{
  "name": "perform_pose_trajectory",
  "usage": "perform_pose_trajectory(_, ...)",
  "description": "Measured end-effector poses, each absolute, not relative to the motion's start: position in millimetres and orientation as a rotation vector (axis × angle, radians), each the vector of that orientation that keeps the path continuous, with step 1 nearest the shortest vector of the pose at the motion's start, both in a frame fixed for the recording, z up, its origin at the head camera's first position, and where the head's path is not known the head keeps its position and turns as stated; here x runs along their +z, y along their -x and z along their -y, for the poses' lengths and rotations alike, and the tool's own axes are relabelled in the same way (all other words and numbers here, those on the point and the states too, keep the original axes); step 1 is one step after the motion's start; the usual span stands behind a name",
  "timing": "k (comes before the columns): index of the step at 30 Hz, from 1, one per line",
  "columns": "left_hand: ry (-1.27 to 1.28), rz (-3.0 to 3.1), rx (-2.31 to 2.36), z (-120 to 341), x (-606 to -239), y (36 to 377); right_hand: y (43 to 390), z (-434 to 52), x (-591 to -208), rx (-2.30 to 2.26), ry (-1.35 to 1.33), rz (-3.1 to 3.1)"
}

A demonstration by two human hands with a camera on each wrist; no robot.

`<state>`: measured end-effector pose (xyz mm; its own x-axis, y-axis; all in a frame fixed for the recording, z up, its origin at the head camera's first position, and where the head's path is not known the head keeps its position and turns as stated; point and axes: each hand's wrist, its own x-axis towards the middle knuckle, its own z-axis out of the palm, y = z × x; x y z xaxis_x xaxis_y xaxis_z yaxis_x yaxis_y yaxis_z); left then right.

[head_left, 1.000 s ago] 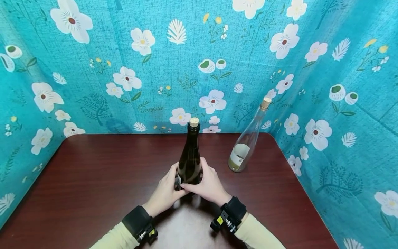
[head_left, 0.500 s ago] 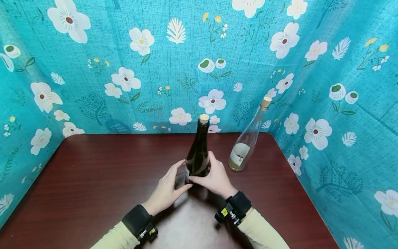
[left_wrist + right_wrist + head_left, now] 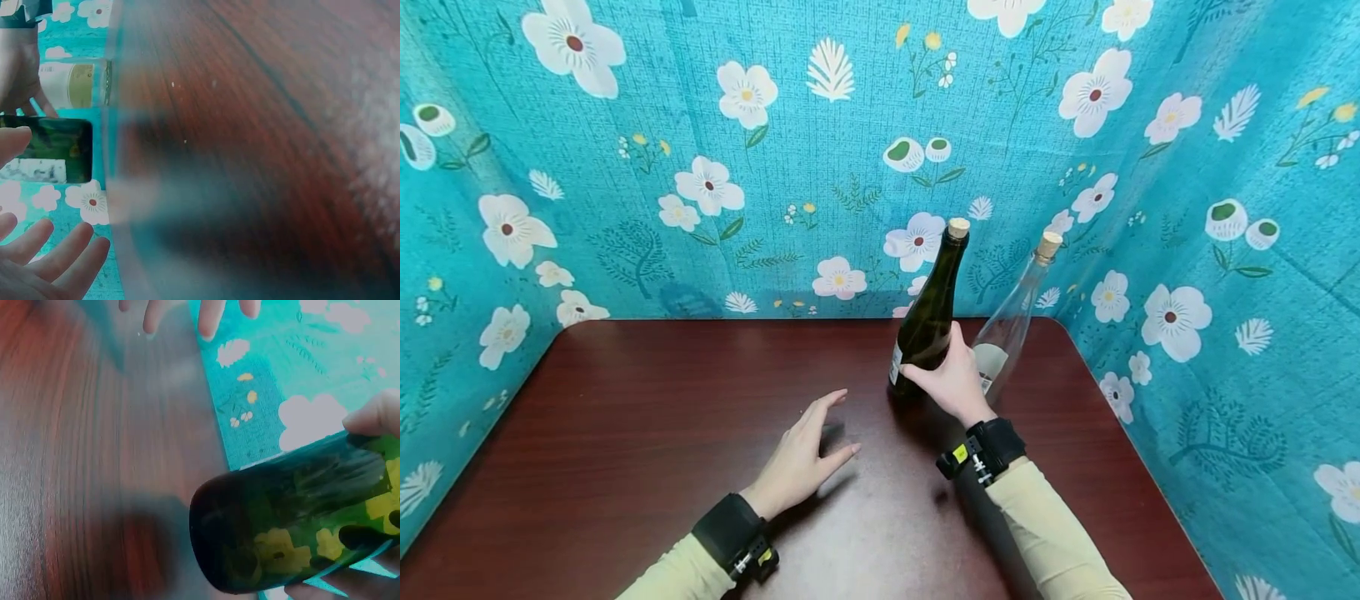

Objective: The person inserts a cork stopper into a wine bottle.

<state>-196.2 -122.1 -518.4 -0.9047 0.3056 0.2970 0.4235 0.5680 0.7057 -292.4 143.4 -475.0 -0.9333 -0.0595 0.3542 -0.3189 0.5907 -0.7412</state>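
Observation:
A dark green glass bottle [image 3: 928,312] with a cork stopper [image 3: 958,228] is gripped low on its body by my right hand [image 3: 953,379]. It leans slightly to the right, and its base hangs a little above the table, as the right wrist view shows. A white label [image 3: 34,170] shows on its side in the left wrist view. My left hand [image 3: 797,462] holds nothing; its fingers and thumb are spread apart, left of the bottle and nearer the front. Behind my right hand stands a clear glass bottle [image 3: 1013,321], also corked, its lower part partly hidden by that hand.
The dark red-brown wooden table [image 3: 662,417] has its far edge close to a turquoise flowered curtain [image 3: 812,183]. That curtain also runs along the left and right sides.
My right hand has carried the dark bottle up, away from me and to the right, near the clear bottle. My left hand has let go of the dark bottle and stayed in place.

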Motion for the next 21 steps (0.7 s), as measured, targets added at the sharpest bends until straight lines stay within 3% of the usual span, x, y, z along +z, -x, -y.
perform_pose_trajectory(14, 0.593, 2.657, -1.244, 129, -512, 205, 284, -148, -492, 1.354, -0.179, 2.571)
perform_pose_trajectory(21, 0.493, 2.671, -1.074, 146, -495, 228, 273, -138, -477, 1.195, -0.327, 2.355)
